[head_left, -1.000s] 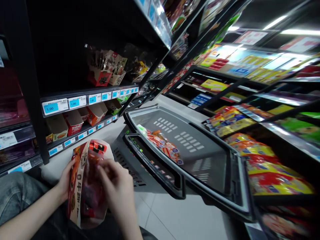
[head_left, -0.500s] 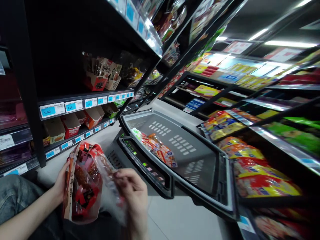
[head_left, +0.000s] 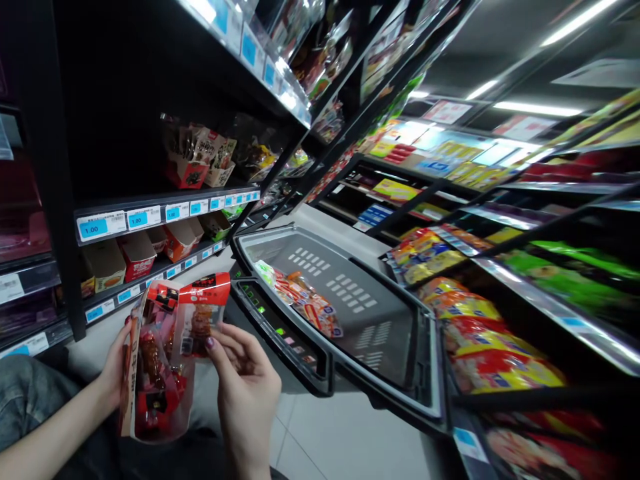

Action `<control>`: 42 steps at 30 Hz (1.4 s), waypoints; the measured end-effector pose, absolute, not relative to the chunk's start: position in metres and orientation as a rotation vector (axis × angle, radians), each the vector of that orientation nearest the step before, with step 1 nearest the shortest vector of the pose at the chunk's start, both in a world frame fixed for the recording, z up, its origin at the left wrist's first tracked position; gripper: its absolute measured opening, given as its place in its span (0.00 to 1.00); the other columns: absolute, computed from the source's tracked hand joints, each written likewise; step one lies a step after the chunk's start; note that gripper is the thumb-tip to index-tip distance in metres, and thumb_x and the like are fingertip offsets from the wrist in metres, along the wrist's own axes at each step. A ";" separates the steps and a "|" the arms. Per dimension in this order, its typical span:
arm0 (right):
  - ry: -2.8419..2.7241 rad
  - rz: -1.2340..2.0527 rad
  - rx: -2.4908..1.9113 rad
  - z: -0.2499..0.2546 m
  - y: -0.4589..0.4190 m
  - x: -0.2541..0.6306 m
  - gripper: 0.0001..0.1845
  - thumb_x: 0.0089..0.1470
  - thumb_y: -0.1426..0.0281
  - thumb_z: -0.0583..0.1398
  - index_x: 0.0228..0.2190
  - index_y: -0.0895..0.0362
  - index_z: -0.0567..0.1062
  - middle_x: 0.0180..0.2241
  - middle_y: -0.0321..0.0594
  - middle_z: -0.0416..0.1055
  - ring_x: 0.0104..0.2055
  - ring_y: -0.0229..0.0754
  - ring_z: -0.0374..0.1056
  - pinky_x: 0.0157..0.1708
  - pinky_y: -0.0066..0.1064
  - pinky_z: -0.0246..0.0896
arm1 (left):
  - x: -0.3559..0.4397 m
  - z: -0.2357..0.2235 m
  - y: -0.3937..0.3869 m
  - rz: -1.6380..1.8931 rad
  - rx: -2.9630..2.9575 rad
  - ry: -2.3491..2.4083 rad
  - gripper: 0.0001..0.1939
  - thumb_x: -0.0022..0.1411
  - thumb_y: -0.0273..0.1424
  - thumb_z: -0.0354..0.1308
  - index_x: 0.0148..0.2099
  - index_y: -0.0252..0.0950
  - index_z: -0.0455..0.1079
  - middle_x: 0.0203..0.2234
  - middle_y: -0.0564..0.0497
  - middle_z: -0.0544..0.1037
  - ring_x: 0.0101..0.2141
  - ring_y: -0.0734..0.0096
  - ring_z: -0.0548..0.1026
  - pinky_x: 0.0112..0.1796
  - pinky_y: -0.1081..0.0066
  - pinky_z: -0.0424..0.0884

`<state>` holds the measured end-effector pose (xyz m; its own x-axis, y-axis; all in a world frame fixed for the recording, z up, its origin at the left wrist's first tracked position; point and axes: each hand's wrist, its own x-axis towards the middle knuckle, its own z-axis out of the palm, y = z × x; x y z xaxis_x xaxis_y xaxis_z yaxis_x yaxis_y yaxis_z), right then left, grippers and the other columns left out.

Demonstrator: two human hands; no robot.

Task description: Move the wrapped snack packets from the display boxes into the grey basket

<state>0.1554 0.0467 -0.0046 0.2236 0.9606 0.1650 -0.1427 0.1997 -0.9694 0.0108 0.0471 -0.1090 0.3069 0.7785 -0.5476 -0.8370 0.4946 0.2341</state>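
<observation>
My left hand [head_left: 116, 365] grips the left edge of a large clear snack bag [head_left: 150, 373] with red packets inside, held upright over my lap. My right hand [head_left: 245, 387] pinches a small red snack packet [head_left: 203, 315] by its lower corner, lifted just above and right of the bag's open top. A grey shopping basket [head_left: 380, 313] sits ahead on the floor, with several small orange and green snack packets [head_left: 300, 300] in its left corner.
Black shelves on the left carry blue price tags [head_left: 150, 217] and open cardboard snack boxes [head_left: 185, 237]. Shelves of bright packets [head_left: 475, 333] line the right side. Pale tiled floor [head_left: 340, 433] runs between them. My jeans-clad knee [head_left: 25, 393] is at the lower left.
My right hand has drawn a small red packet out of the big bag and holds it up. The view has tilted slightly, so the basket sits a little further left.
</observation>
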 end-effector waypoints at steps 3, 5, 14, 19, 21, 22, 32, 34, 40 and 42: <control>-1.014 0.975 -1.041 -0.004 0.047 0.155 0.10 0.39 0.71 0.69 0.27 0.57 0.76 0.26 0.40 0.79 0.29 0.40 0.76 0.28 0.25 0.73 | 0.011 -0.105 0.047 1.066 -0.109 0.692 0.30 0.59 0.46 0.53 0.53 0.26 0.69 0.31 0.40 0.83 0.36 0.53 0.80 0.45 0.56 0.73; -1.018 0.974 -1.038 -0.003 0.048 0.155 0.09 0.39 0.71 0.69 0.26 0.57 0.76 0.26 0.39 0.79 0.28 0.39 0.76 0.28 0.25 0.73 | 0.012 -0.100 0.047 1.075 -0.114 0.712 0.30 0.61 0.45 0.51 0.54 0.25 0.69 0.30 0.40 0.83 0.34 0.53 0.81 0.44 0.55 0.73; -1.000 0.998 -1.084 -0.005 0.049 0.160 0.12 0.38 0.68 0.70 0.25 0.57 0.74 0.22 0.36 0.75 0.24 0.35 0.71 0.25 0.23 0.68 | 0.011 -0.105 0.047 1.090 -0.119 0.758 0.25 0.61 0.44 0.51 0.48 0.27 0.72 0.27 0.43 0.83 0.30 0.55 0.80 0.40 0.57 0.75; -1.003 1.016 -1.125 -0.006 0.050 0.163 0.13 0.39 0.65 0.69 0.25 0.58 0.72 0.19 0.33 0.71 0.21 0.32 0.65 0.22 0.21 0.63 | 0.012 -0.105 0.046 1.104 -0.117 0.760 0.24 0.61 0.43 0.51 0.48 0.28 0.72 0.29 0.43 0.83 0.32 0.56 0.81 0.42 0.58 0.75; -1.006 1.013 -1.126 -0.006 0.050 0.164 0.14 0.39 0.65 0.69 0.25 0.58 0.72 0.19 0.33 0.70 0.20 0.32 0.64 0.22 0.22 0.63 | 0.013 -0.102 0.046 1.114 -0.120 0.776 0.24 0.62 0.43 0.51 0.49 0.28 0.72 0.29 0.43 0.83 0.31 0.56 0.81 0.41 0.58 0.75; -1.006 1.013 -1.120 -0.006 0.050 0.165 0.14 0.39 0.65 0.69 0.25 0.58 0.72 0.19 0.33 0.70 0.21 0.32 0.65 0.22 0.22 0.63 | 0.013 -0.101 0.047 1.119 -0.123 0.787 0.23 0.62 0.42 0.51 0.49 0.28 0.71 0.28 0.43 0.83 0.31 0.57 0.81 0.40 0.58 0.75; -1.120 0.990 -0.960 -0.012 0.055 0.175 0.07 0.38 0.70 0.69 0.22 0.55 0.75 0.21 0.33 0.72 0.24 0.35 0.68 0.25 0.25 0.66 | 0.015 -0.097 0.046 1.103 -0.098 0.849 0.24 0.62 0.42 0.50 0.49 0.26 0.71 0.26 0.43 0.82 0.27 0.56 0.80 0.38 0.57 0.76; -1.142 0.979 -0.941 -0.011 0.053 0.176 0.07 0.37 0.71 0.69 0.21 0.56 0.75 0.21 0.33 0.71 0.23 0.35 0.67 0.24 0.25 0.66 | 0.015 -0.097 0.045 1.089 -0.098 0.832 0.25 0.62 0.43 0.49 0.49 0.27 0.71 0.26 0.42 0.82 0.27 0.55 0.80 0.38 0.56 0.76; -0.920 0.535 -1.086 0.020 0.048 0.224 0.12 0.37 0.67 0.70 0.26 0.55 0.74 0.23 0.31 0.70 0.23 0.33 0.65 0.25 0.24 0.62 | 0.011 -0.105 0.046 1.139 -0.107 0.825 0.17 0.61 0.40 0.54 0.42 0.32 0.74 0.27 0.46 0.83 0.31 0.58 0.81 0.39 0.59 0.77; -0.818 0.216 -1.202 0.039 0.057 0.262 0.13 0.39 0.66 0.68 0.28 0.55 0.72 0.23 0.31 0.67 0.24 0.34 0.63 0.25 0.26 0.61 | 0.009 -0.109 0.046 1.173 -0.095 0.849 0.13 0.60 0.38 0.57 0.40 0.35 0.74 0.26 0.50 0.83 0.29 0.62 0.81 0.38 0.64 0.77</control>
<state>0.2622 0.0573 0.0394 0.7017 0.5559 0.4457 0.2630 0.3793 -0.8871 0.0092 0.0460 -0.1094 0.1230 0.7691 -0.6272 -0.8364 0.4205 0.3517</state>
